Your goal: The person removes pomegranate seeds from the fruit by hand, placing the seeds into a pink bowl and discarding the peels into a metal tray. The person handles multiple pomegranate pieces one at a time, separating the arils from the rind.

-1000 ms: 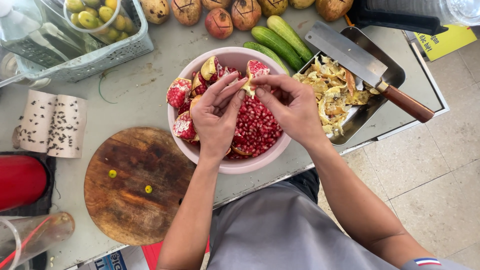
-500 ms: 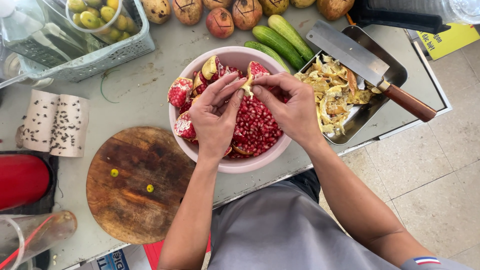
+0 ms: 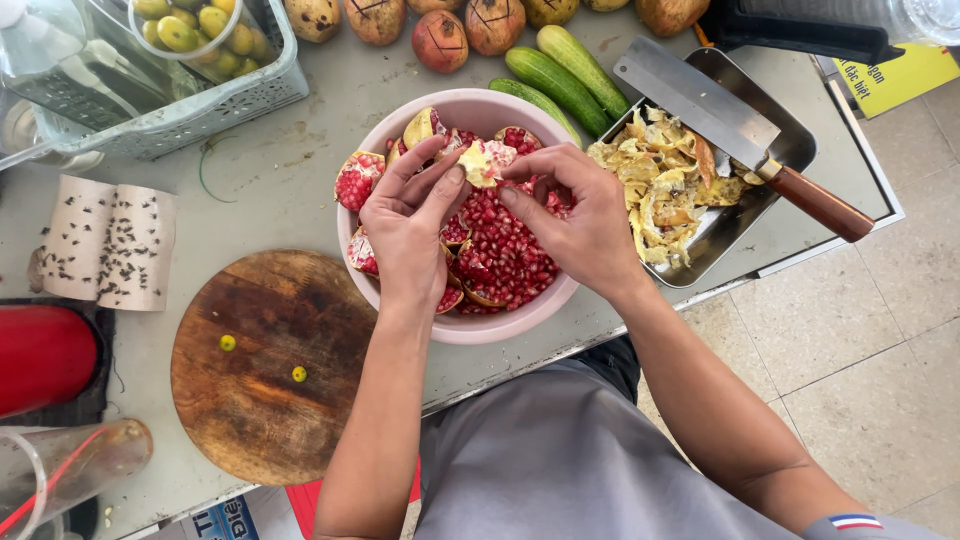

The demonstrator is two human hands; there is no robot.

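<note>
We've got both hands over the pink bowl (image 3: pixel 460 325), left hand (image 3: pixel 410 225) & right hand (image 3: pixel 580 215) pinching a piece of pomegranate (image 3: pixel 480 162) btwn the fingertips, right above the loose seeds (image 3: pixel 505 255). Looks like we're well into it imo: big heap of seeds, tray (image 3: pixel 790 135) w/ the knife (image 3: pixel 735 135) full of peel, but a few chunks in the bowl + whole fruit (image 3: pixel 440 40) on the table aren't done yet

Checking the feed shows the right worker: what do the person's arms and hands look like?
Both hands, left hand and right hand, are bare: no gloves, rings or watch visible. The forearms are uncovered. A grey short sleeve with a small striped patch shows at the right arm.
</note>
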